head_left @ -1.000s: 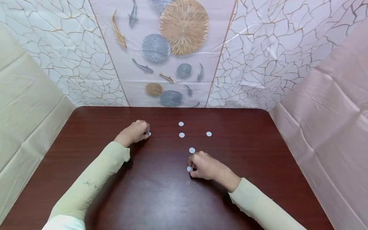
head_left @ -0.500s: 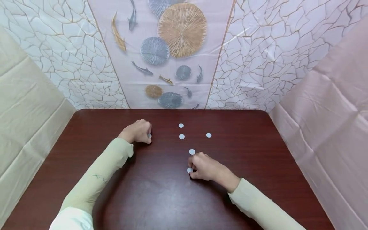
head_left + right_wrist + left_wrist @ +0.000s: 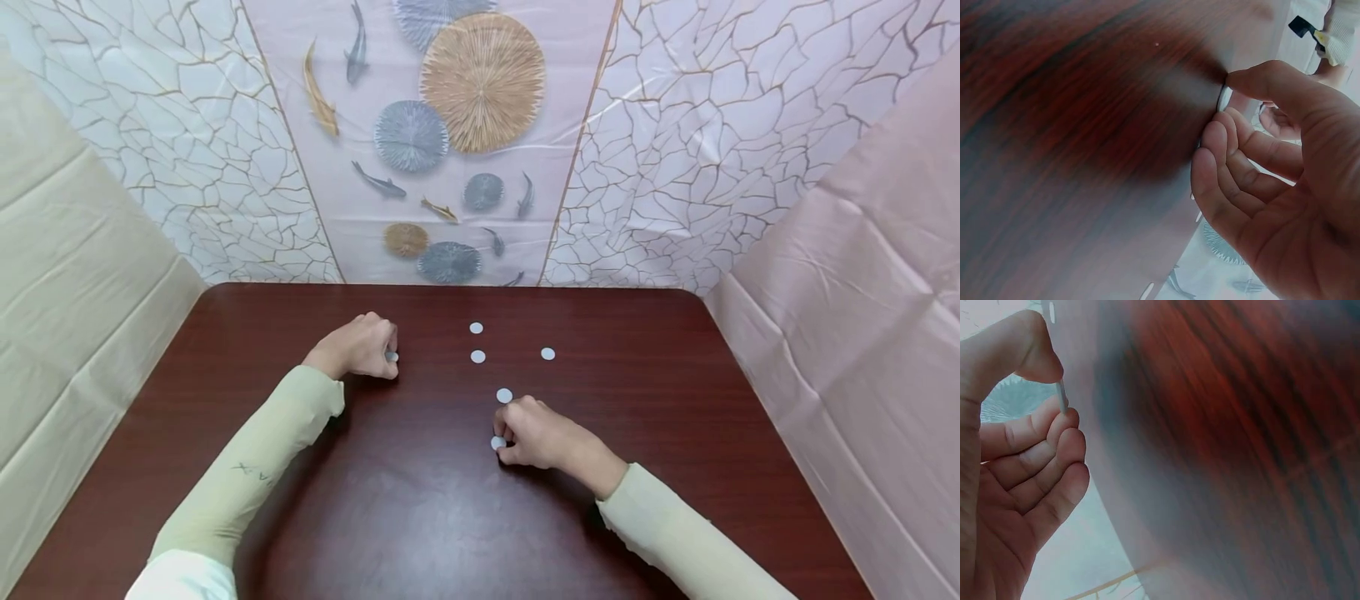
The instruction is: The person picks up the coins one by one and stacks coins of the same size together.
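In the head view, my left hand (image 3: 358, 346) is at the left of the dark red table, pinching a small flat white disc (image 3: 392, 357) between thumb and fingers. The left wrist view has this disc (image 3: 1062, 396) edge-on between thumb tip and fingertips; whether it touches the table I cannot tell. Nearer the front, my right hand (image 3: 538, 433) pinches another white disc (image 3: 497, 443) at the tabletop. From the right wrist, that disc (image 3: 1224, 99) shows as a thin slice between thumb and fingers. Just beyond the right hand's knuckles lies a third disc (image 3: 505, 396).
More white discs lie flat farther back: one disc (image 3: 476, 328) behind another disc (image 3: 477, 357), and a separate disc (image 3: 548, 354) to the right. The table (image 3: 420, 517) ends at a patterned cloth backdrop (image 3: 480, 192), with cloth walls on both sides.
My left hand has turned and shifted slightly to the right, its fingers now covering more of its disc. The right hand stays put on its disc. The head view has tilted a little.
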A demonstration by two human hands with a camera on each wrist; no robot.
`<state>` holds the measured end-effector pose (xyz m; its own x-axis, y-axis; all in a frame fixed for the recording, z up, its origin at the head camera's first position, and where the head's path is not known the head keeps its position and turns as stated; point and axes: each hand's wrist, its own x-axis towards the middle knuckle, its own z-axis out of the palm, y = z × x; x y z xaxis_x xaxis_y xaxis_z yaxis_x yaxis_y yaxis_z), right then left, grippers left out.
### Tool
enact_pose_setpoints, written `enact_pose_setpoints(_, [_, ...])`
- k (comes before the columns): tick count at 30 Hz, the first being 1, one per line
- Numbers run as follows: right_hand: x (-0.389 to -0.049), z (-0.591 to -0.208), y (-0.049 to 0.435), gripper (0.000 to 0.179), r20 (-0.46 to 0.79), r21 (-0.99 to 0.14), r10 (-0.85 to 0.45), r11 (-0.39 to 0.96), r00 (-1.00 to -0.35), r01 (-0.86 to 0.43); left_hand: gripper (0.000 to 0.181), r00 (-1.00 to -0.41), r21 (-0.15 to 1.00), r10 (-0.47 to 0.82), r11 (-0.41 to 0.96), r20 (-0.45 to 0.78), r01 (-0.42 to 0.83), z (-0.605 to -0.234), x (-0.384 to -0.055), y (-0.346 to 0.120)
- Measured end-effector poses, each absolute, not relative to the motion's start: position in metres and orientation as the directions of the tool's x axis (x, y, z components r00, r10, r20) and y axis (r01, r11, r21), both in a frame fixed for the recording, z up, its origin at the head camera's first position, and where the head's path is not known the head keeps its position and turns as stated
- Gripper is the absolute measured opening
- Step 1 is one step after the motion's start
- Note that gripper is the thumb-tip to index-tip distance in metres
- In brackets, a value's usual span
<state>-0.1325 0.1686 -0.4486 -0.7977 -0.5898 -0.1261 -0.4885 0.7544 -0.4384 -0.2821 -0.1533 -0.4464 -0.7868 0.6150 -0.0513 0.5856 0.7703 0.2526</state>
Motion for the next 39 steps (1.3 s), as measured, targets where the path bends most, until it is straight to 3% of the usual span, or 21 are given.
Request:
enact_pose_setpoints(9, [-0.135, -0.449, 0.17, 0.006, -0.106, -0.447, -0.611, 0.734, -0.785, -0.511, 0.013, -0.756, 0.227, 0.653, 0.731, 0.042, 0.644, -0.435, -0.264, -0.147])
enact_pose_setpoints(26, [-0.136, -0.45, 0.169, 0.008, -0.106, -0.431, -0.607, 0.742, -0.788, -0.514, 0.013, -0.726, 0.244, 0.679, 0.689, 0.111, 0.682, -0.42, -0.225, -0.128])
enact_pose_setpoints(39, [-0.133, -0.448, 0.168, 0.01, -0.105, -0.424, -0.593, 0.752, -0.798, -0.504, 0.015, -0.721, 0.268, 0.674, 0.673, 0.161, 0.689, -0.429, -0.197, -0.104])
